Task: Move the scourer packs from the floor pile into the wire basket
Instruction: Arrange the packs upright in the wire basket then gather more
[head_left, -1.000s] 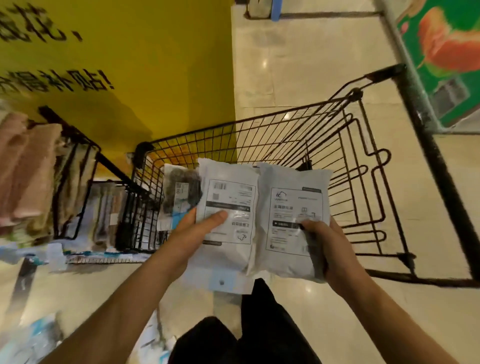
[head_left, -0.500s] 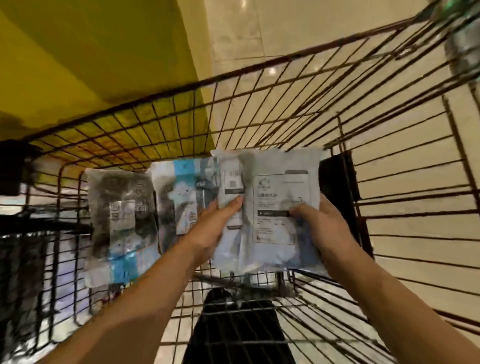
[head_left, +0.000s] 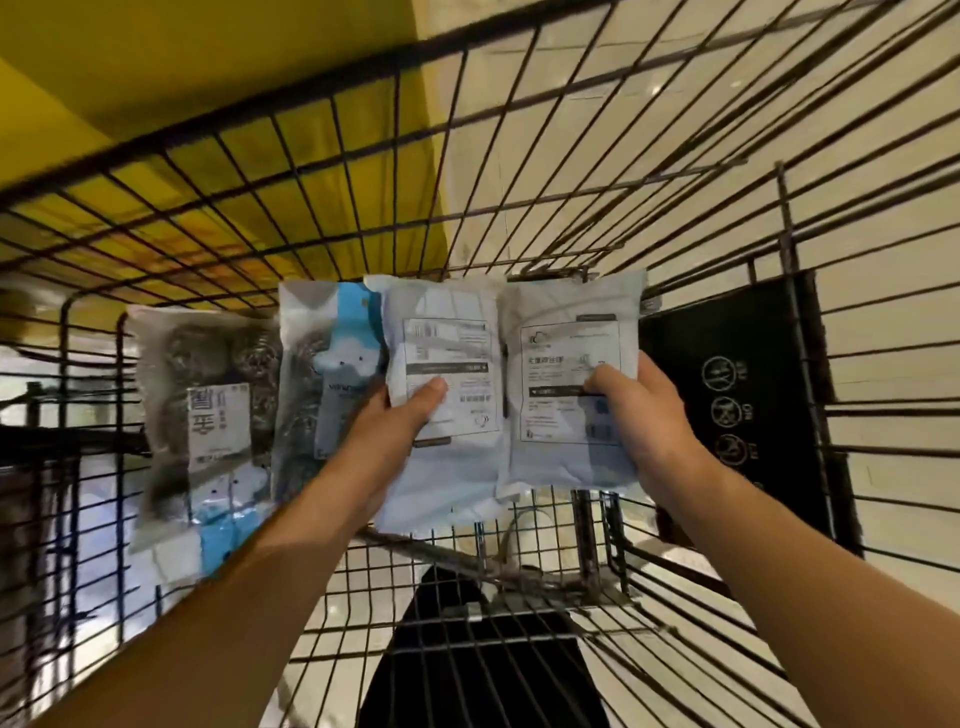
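Both arms reach inside the black wire basket (head_left: 519, 244). My left hand (head_left: 395, 431) grips a white scourer pack (head_left: 447, 374) with a printed label facing me. Touching its right side is a second white scourer pack (head_left: 571, 415), gripped by my right hand (head_left: 644, 415). The two packs are upright, side by side, close to the basket's floor. Left of them stand a blue-and-white scourer pack (head_left: 332, 374) and a clear pack of dark steel scourers (head_left: 202, 415), both resting upright inside the basket. I cannot tell whether my left hand also holds the blue-and-white pack.
A black plastic flap (head_left: 737, 395) with white icons hangs at the basket's right end. Pale tiled floor (head_left: 623, 130) and a yellow wall (head_left: 182, 78) show through the wires. A dark trouser leg (head_left: 467, 675) is below the basket.
The camera and both hands have moved closer and lower into the basket. The two white packs stay gripped and now sit nearer the basket floor.
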